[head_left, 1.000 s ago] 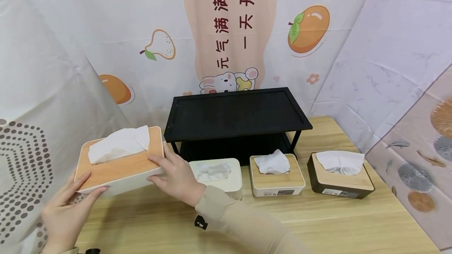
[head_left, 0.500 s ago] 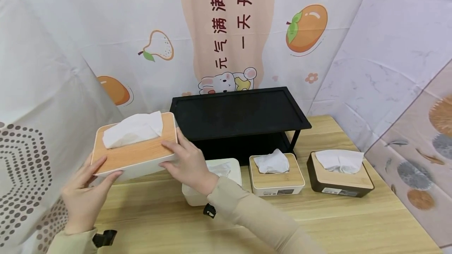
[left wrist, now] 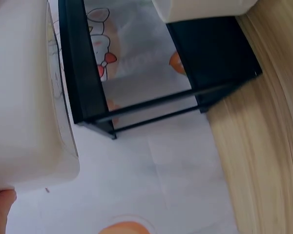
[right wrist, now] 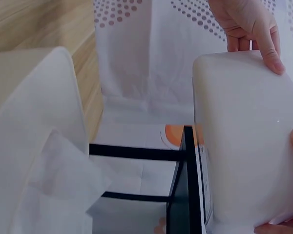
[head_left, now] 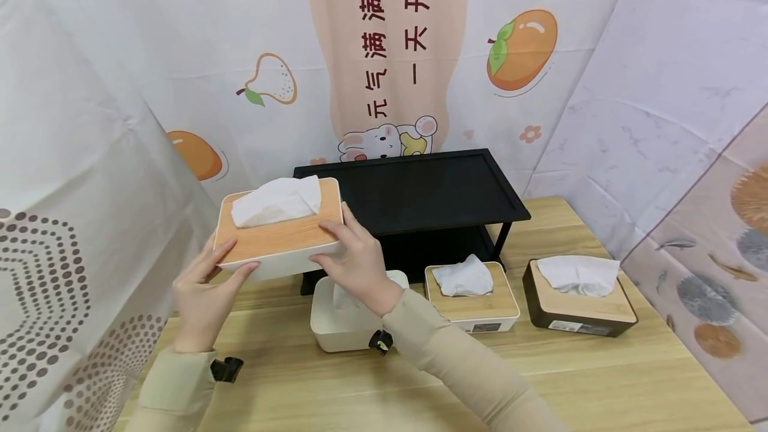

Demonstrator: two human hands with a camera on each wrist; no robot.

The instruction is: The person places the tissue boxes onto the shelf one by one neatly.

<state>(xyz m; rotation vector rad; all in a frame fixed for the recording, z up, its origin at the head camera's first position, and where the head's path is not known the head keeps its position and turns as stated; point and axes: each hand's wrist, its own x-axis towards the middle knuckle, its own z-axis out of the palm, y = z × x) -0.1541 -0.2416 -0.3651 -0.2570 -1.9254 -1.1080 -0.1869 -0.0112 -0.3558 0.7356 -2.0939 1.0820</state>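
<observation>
A white tissue box with an orange wood-grain lid [head_left: 279,235] is held up in the air, a white tissue sticking out of its top. My left hand [head_left: 207,292] grips its near left corner, thumb on the front side. On the right end, my right hand [head_left: 357,259] pinches the box between fingers and thumb. The box overlaps the front left part of the black two-tier rack [head_left: 432,192] in the head view. Below my right hand stands an all-white tissue box [head_left: 336,325], partly covered by that hand. In the right wrist view the held box's white underside [right wrist: 249,141] shows.
To the right on the wooden table [head_left: 336,385] stand a white tissue box with a bamboo lid [head_left: 471,299] and a dark brown one with a wooden lid [head_left: 579,299]. Printed curtains [head_left: 240,19] hang behind and at both sides. The rack's lower shelf [head_left: 432,249] lies in shadow.
Both hands have carried the orange-lidded tissue box rightward and somewhat upward, from the left side to the rack's front left corner. The other boxes stay where they were.
</observation>
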